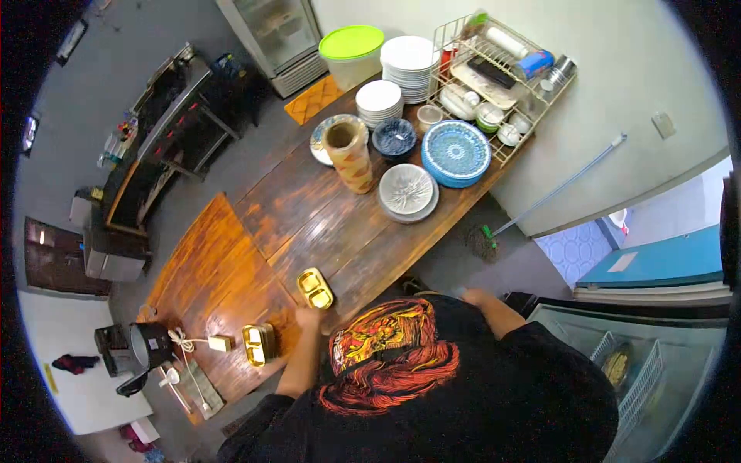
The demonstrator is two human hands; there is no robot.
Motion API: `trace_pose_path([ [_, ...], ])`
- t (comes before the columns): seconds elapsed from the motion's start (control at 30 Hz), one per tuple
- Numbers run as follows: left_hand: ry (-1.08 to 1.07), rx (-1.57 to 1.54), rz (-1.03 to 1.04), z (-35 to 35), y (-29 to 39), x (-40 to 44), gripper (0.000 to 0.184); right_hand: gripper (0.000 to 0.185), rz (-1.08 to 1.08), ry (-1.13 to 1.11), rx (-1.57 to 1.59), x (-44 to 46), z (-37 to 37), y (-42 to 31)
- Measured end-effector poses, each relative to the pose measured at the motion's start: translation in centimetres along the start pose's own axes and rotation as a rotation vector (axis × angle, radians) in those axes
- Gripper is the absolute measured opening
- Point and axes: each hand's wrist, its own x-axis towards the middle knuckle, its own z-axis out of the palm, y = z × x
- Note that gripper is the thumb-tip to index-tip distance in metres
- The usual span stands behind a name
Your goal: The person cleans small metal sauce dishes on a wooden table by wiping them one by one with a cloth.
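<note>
My left hand [309, 316] is at the near edge of a small gold two-compartment tray [315, 289], its fingers closed on that edge. The tray is over the dark wooden table [289, 239], near its front edge. To the left stands a stack of matching gold trays [258, 345]. My right hand [472, 296] is down by my right side, away from the table. Its fingers are too small and partly hidden to make out, and nothing shows in it.
Stacked white plates [409, 62], blue plates [456, 150], grey plates [407, 191] and a patterned roll [347, 154] occupy the far end. A wire rack [502, 77] holds dishes. On the left are a white adapter [220, 343] with cord and a dark pot [150, 345].
</note>
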Motion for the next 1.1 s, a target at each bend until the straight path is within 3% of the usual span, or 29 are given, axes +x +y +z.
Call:
trace_pose_path([
  [0.07,0.051,0.019,-0.084,0.8,0.5,1.1,0.036,0.046,0.067,-0.004,-0.036,-2.9,-2.7,0.0],
  [0.2,-0.022,-0.145,-0.024,-2.5,4.3,0.7,0.034,0.045,0.226,0.009,-0.083,-0.8,-7.0,-3.6],
  [0.5,-0.194,-0.687,-0.003,-11.4,9.5,-3.5,0.034,0.044,0.523,-0.089,-0.21,14.4,-9.0,-15.9],
  [0.6,-0.247,-0.857,0.013,-14.9,11.8,-5.3,0.036,0.053,0.433,-0.129,-0.169,20.7,-5.8,-18.4],
  [0.73,-0.339,-1.072,0.019,-19.4,15.1,-7.5,0.041,0.059,0.085,-0.29,0.303,26.3,1.7,-21.0],
  [0.77,-0.364,-1.127,0.015,-20.6,17.0,-7.8,0.042,0.073,0.146,-0.313,0.409,26.2,2.6,-24.1],
  [0.87,-0.406,-1.245,0.005,-23.6,20.6,-10.8,0.045,0.092,0.094,-0.233,0.313,24.6,4.4,-31.1],
  [0.9,-0.314,-1.216,0.061,-25.0,22.8,-11.9,0.047,0.096,0.073,-0.238,0.267,24.2,4.1,-32.8],
  [1.0,-0.049,-1.117,0.23,-28.4,28.8,-14.4,0.053,0.084,-0.076,-0.076,0.27,23.8,4.6,-33.1],
  [1.1,-0.17,-1.164,0.196,-30.1,30.0,-15.5,0.055,0.08,-0.181,-0.042,0.215,23.1,5.0,-33.1],
])
